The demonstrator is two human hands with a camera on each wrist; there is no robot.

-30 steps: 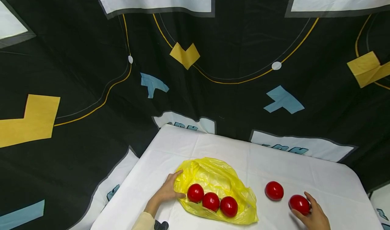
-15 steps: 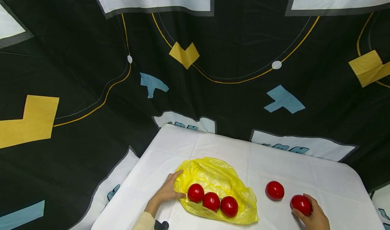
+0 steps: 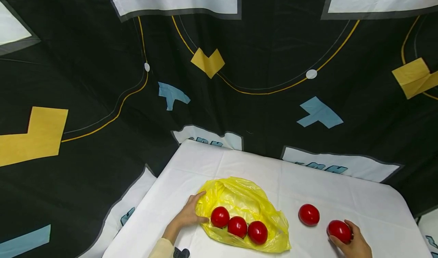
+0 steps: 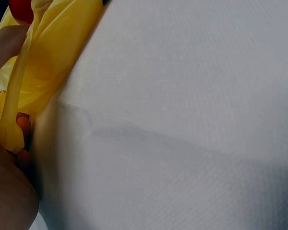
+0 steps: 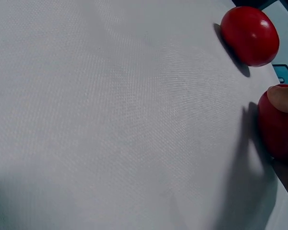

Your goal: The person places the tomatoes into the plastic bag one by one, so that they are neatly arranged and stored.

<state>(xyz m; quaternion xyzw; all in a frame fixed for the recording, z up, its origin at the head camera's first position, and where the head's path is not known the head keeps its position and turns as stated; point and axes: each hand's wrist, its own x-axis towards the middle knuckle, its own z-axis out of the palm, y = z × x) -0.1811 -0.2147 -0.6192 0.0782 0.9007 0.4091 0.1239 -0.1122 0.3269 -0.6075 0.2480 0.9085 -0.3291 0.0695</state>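
Note:
A yellow plastic bag [image 3: 236, 193] lies spread on the white table with its mouth open. Three glossy red tomatoes, among them the middle tomato [image 3: 237, 227], rest in it. At the bag's left edge my left hand [image 3: 188, 213] grips the plastic; in the left wrist view the gathered film [image 4: 12, 110] runs between thumb and fingers. On the right, my right hand [image 3: 356, 243] holds another red tomato [image 3: 338, 230], thumb on one side and fingers on the other; whether it touches the cloth is unclear. A loose tomato [image 3: 309, 214] sits just left of it.
White cloth covers the table [image 3: 249, 163]. A dark patterned curtain [image 3: 256, 117] hangs behind the table's far edge. A black strap or device [image 3: 181, 253] shows at my left wrist.
My right hand's fingers have drawn in closer around the tomato, which has shifted very slightly to the right. The left hand, the bag and the tomatoes in it stay put.

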